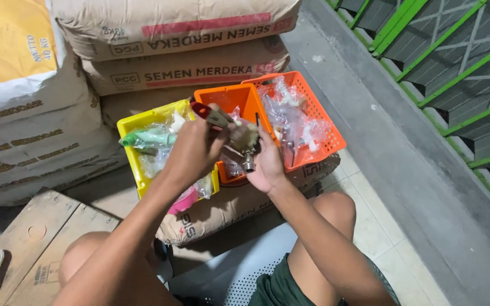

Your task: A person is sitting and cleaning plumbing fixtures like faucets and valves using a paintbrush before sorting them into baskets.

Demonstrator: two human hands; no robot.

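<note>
Metal tap held above middle orange basket, between both hands. Left hand closed on red-handled tool, tip laid against tap top, judged for working fitting. Right hand wrapped round tap body, judged for steadying; spout seen below fingers. Yellow basket at left, second orange basket at right, both resting on cement sacks.

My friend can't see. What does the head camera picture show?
Two hands, the left hand and right hand, hold a small metal tap with a red handle over a yellow basket and two orange baskets of bagged parts, resting on cement sacks.
</note>
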